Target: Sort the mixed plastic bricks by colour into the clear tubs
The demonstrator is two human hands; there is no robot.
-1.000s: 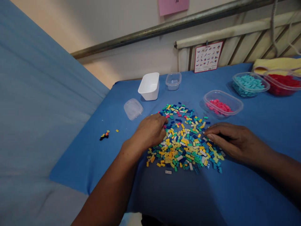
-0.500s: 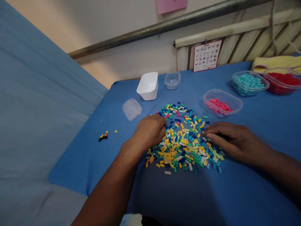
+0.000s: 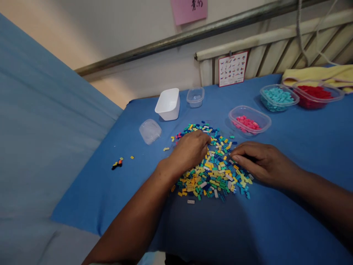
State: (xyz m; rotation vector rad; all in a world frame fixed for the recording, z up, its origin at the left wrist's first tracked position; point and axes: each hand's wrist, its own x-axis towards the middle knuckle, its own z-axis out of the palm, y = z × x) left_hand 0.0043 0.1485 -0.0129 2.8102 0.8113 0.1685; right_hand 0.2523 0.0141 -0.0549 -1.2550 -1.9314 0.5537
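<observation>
A loose pile of small plastic building bricks (image 3: 213,176), in yellow, green, blue, white and a few pink, lies on the blue cloth. Over its upper left part is my left hand (image 3: 191,149), palm down with the fingers curled into the bricks; the fingertips are mostly hidden. At the pile's right edge rests my right hand (image 3: 261,162), thumb and forefinger drawn together. Whatever sits between those fingertips is too small to make out. Just behind my right hand stands a clear tub (image 3: 249,120) with pink bricks in it.
Farther right are a tub of turquoise bricks (image 3: 278,96), a tub of red bricks (image 3: 317,94) and a yellow cloth (image 3: 309,75). A white container (image 3: 168,106), a small clear tub (image 3: 195,97) and a clear lid (image 3: 150,131) are behind the pile. Several stray bricks (image 3: 118,163) lie left.
My left hand has moved rightward over the pile, uncovering a few bricks at its left edge. My right hand keeps its place beside the pile. The camera view has shifted slightly.
</observation>
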